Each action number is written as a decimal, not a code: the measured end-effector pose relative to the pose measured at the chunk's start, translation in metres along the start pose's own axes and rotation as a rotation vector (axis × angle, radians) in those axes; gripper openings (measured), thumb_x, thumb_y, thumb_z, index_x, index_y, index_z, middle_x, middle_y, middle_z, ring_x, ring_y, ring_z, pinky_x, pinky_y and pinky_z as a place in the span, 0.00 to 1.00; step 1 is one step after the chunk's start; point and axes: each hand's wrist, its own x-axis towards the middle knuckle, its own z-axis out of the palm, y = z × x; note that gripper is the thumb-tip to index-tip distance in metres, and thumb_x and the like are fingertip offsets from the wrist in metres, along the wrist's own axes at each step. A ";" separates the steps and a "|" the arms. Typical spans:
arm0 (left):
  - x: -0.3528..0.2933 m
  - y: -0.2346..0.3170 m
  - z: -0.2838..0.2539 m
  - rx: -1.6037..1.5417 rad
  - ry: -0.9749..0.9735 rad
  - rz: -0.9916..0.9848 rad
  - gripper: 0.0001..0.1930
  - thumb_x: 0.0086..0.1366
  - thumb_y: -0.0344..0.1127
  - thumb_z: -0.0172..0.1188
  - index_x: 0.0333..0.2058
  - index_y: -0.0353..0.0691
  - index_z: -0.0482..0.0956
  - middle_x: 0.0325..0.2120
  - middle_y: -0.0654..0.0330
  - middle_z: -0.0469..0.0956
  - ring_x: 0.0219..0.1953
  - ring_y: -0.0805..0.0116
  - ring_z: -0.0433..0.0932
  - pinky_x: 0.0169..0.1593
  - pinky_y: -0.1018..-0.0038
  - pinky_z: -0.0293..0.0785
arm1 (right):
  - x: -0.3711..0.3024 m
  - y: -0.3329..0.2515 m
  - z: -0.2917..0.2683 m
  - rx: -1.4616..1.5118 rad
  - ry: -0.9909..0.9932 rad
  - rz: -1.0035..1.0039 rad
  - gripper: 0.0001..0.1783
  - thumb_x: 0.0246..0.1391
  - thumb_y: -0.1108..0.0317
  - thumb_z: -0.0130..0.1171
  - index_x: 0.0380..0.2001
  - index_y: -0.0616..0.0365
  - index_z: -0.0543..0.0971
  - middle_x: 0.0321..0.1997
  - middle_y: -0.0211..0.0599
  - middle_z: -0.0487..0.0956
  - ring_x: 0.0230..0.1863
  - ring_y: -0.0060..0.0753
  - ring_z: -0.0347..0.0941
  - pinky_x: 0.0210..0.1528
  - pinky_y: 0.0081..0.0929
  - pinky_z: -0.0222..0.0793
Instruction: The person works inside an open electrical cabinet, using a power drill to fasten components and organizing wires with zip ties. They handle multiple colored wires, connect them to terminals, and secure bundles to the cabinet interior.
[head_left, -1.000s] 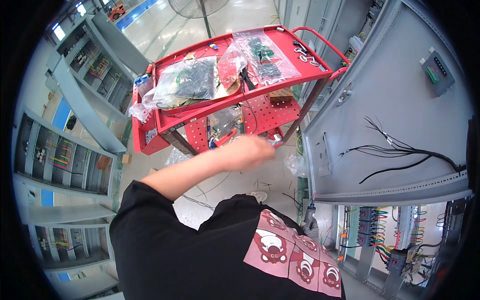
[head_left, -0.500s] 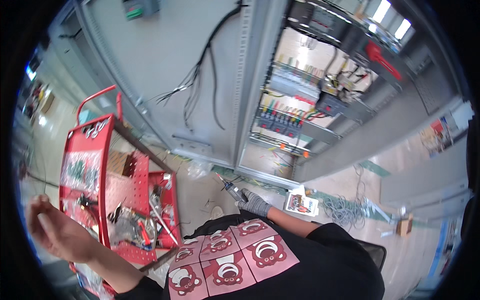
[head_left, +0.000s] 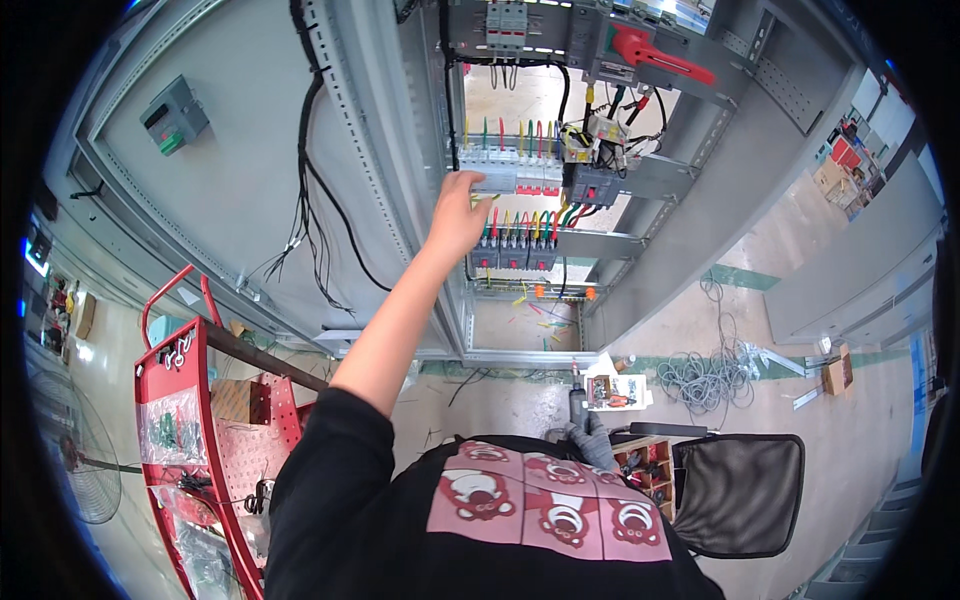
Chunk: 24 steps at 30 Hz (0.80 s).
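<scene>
My bare left hand (head_left: 460,218) reaches into the electrical cabinet, at the left end of a row of light grey circuit breakers (head_left: 492,178). Thumb and forefinger are apart there; the other fingers are partly hidden, and whether they touch the breakers I cannot tell. Below the hand sits a row of dark breakers (head_left: 513,255) with yellow, green and red wires on top. Low in front of my body, my right hand (head_left: 592,443), in a grey knit glove, is closed around a dark, slim power screwdriver (head_left: 578,405), its tip pointing toward the cabinet.
The open cabinet door (head_left: 240,150) with hanging black cables (head_left: 310,170) stands left. A red handle (head_left: 660,55) juts out at the upper right. A red tool cart (head_left: 205,400) is at lower left, a black mesh chair (head_left: 740,495) at lower right. Coiled grey cable (head_left: 705,385) lies on the floor.
My left hand has swung from beside the cart up to the breaker row. My right hand has come closer to my body with the screwdriver. The view has turned and moved toward the cabinet.
</scene>
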 end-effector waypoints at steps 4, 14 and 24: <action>0.052 -0.051 0.044 0.312 0.098 -0.136 0.19 0.60 0.27 0.56 0.52 0.39 0.70 0.55 0.45 0.63 0.58 0.44 0.63 0.60 0.59 0.62 | -0.009 0.016 -0.029 0.248 0.124 0.053 0.27 0.53 0.65 0.64 0.51 0.67 0.66 0.37 0.37 0.76 0.33 0.24 0.71 0.33 0.22 0.71; 0.079 -0.086 0.062 0.316 0.122 -0.149 0.17 0.61 0.32 0.59 0.49 0.43 0.76 0.56 0.43 0.65 0.56 0.44 0.65 0.58 0.61 0.64 | 0.022 0.001 -0.049 0.360 0.112 0.138 0.20 0.55 0.68 0.62 0.48 0.62 0.69 0.34 0.32 0.76 0.31 0.22 0.70 0.31 0.21 0.69; 0.084 -0.076 0.067 0.440 0.266 0.087 0.09 0.55 0.28 0.60 0.36 0.44 0.78 0.41 0.59 0.77 0.44 0.56 0.73 0.49 0.61 0.69 | 0.147 -0.149 -0.032 -0.005 0.069 -0.117 0.34 0.51 0.56 0.64 0.54 0.68 0.66 0.46 0.45 0.75 0.44 0.36 0.71 0.49 0.31 0.68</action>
